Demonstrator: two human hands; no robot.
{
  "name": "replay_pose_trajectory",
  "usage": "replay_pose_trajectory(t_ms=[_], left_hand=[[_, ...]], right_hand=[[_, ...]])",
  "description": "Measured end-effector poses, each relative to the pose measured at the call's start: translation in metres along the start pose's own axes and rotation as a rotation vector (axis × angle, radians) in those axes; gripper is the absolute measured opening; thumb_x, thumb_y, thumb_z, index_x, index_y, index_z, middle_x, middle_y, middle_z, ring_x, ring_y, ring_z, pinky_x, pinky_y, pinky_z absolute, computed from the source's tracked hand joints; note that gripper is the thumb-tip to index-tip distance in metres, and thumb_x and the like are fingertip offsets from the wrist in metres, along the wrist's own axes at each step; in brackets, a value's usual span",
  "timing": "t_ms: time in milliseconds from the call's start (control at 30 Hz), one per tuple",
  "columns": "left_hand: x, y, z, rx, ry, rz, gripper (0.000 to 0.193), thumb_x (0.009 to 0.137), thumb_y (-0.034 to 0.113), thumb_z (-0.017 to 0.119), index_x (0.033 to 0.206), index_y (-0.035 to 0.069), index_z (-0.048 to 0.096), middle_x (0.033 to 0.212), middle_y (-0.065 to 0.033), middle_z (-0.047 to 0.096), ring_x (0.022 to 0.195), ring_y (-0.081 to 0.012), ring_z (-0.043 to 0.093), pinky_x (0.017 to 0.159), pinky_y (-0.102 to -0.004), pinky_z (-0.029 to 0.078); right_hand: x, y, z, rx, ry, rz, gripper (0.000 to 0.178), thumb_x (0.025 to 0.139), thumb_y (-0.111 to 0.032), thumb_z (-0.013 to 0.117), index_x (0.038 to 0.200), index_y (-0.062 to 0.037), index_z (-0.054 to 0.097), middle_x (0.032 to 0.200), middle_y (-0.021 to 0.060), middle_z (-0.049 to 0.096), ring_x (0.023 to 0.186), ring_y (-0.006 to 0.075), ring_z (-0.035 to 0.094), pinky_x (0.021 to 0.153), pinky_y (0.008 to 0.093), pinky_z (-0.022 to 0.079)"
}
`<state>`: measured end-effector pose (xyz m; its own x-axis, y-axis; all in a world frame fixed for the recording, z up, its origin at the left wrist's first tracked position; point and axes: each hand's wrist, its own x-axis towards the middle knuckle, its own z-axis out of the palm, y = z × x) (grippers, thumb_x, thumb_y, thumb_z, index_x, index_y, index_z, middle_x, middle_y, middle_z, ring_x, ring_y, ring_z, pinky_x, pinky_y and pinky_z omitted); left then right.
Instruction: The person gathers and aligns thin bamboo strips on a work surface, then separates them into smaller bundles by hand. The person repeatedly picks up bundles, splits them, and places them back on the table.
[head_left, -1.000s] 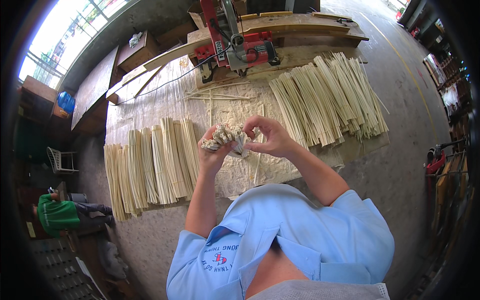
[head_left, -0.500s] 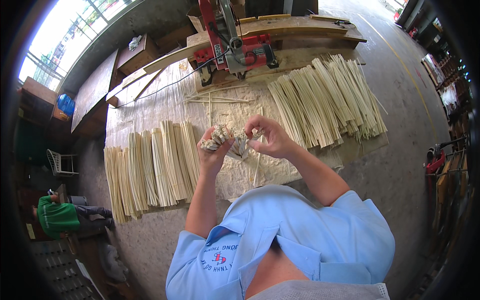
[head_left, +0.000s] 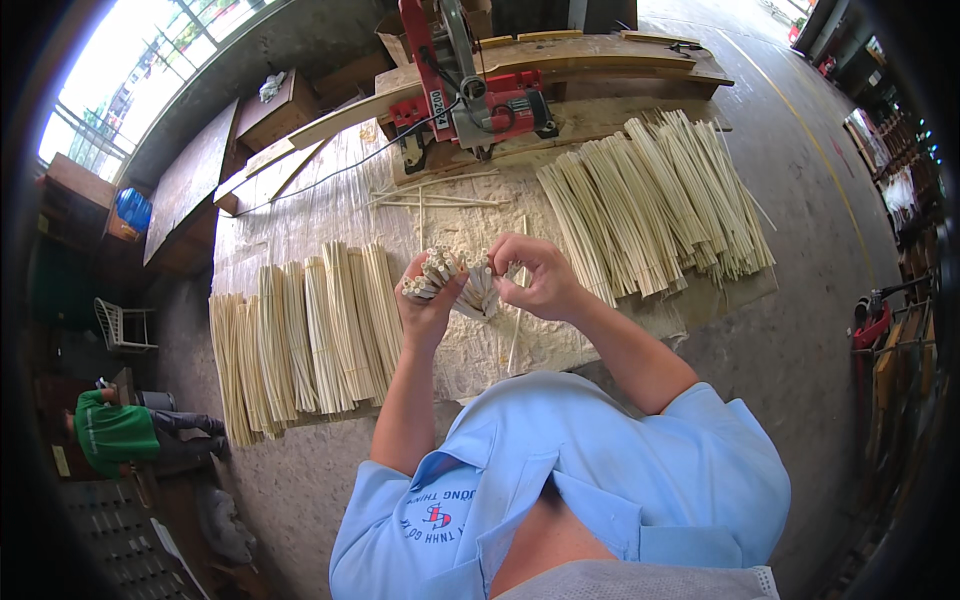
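Note:
A bundle of thin, pale sticks [head_left: 482,292] stands up between my hands, its cut ends facing me. My left hand [head_left: 425,312] wraps round the left part of the bundle, thumb across the front. On the right side, my right hand [head_left: 548,284] has its thumb and fingers closed on the ends of several sticks. Its curled fingers partly hide those ends. Beyond the hands, a few loose sticks [head_left: 440,203] lie across one another on the dusty worktable [head_left: 455,355].
Rows of stick bundles lie on the table at left [head_left: 315,335] and right [head_left: 650,205]. A red-and-grey power saw [head_left: 490,108] stands at the far edge, its cable running left. Wooden boards [head_left: 600,62] lie behind it. At far left is a person in green [head_left: 115,435].
My right fingers have shifted slightly at the stick ends on the bundle's right side. My left hand keeps its hold in nearly the same place.

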<state>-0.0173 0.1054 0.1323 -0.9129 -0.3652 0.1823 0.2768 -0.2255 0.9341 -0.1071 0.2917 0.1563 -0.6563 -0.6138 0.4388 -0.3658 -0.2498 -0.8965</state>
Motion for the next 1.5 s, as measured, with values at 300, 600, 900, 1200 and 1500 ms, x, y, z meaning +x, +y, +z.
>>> replay_pose_trajectory(t_ms=[300, 600, 900, 1200, 1500], left_hand=[[0.000, -0.002, -0.004, 0.020, -0.047, -0.031, 0.033, 0.090, -0.005, 0.073, 0.121, 0.002, 0.063, 0.102, -0.0030, 0.069, 0.093, -0.0101, 0.066, 0.083, -0.0255, 0.054], [0.002, -0.004, 0.002, -0.017, -0.001, 0.014, 0.026, 0.087, -0.004, 0.077, 0.111, 0.000, 0.066, 0.097, -0.0029, 0.073, 0.085, -0.0079, 0.066, 0.077, -0.0241, 0.054], [0.003, -0.006, -0.002, 0.022, -0.029, -0.008, 0.029, 0.089, -0.006, 0.074, 0.115, 0.002, 0.064, 0.099, -0.0029, 0.071, 0.089, -0.0087, 0.066, 0.079, -0.0240, 0.054], [0.003, -0.006, -0.002, 0.027, 0.005, -0.007, 0.029, 0.087, -0.005, 0.077, 0.113, -0.001, 0.065, 0.097, -0.0038, 0.073, 0.087, -0.0086, 0.068, 0.078, -0.0239, 0.055], [0.005, -0.007, -0.004, 0.055, -0.020, -0.023, 0.035, 0.089, -0.005, 0.074, 0.122, 0.001, 0.063, 0.101, -0.0028, 0.069, 0.092, -0.0101, 0.065, 0.083, -0.0253, 0.053]], right_hand=[[-0.004, -0.016, 0.003, 0.047, 0.015, 0.180, 0.025, 0.084, -0.004, 0.077, 0.102, -0.0061, 0.060, 0.096, 0.0008, 0.057, 0.089, 0.0113, 0.056, 0.086, 0.0306, 0.047], [-0.005, 0.001, 0.008, -0.026, 0.129, -0.043, 0.022, 0.083, 0.003, 0.070, 0.098, -0.0073, 0.057, 0.089, -0.0006, 0.057, 0.080, 0.0097, 0.053, 0.078, 0.0271, 0.047], [0.007, -0.027, 0.006, -0.161, 0.091, 0.226, 0.023, 0.084, 0.001, 0.070, 0.102, -0.0067, 0.061, 0.098, 0.0009, 0.056, 0.084, 0.0099, 0.054, 0.078, 0.0267, 0.046], [0.010, -0.020, 0.000, -0.130, 0.068, 0.083, 0.014, 0.077, -0.001, 0.070, 0.088, -0.0057, 0.063, 0.092, 0.0035, 0.059, 0.092, 0.0155, 0.057, 0.081, 0.0317, 0.048], [0.009, -0.013, 0.001, -0.106, 0.051, 0.117, 0.014, 0.080, -0.001, 0.070, 0.091, -0.0053, 0.062, 0.089, 0.0037, 0.063, 0.088, 0.0137, 0.061, 0.083, 0.0300, 0.050]])
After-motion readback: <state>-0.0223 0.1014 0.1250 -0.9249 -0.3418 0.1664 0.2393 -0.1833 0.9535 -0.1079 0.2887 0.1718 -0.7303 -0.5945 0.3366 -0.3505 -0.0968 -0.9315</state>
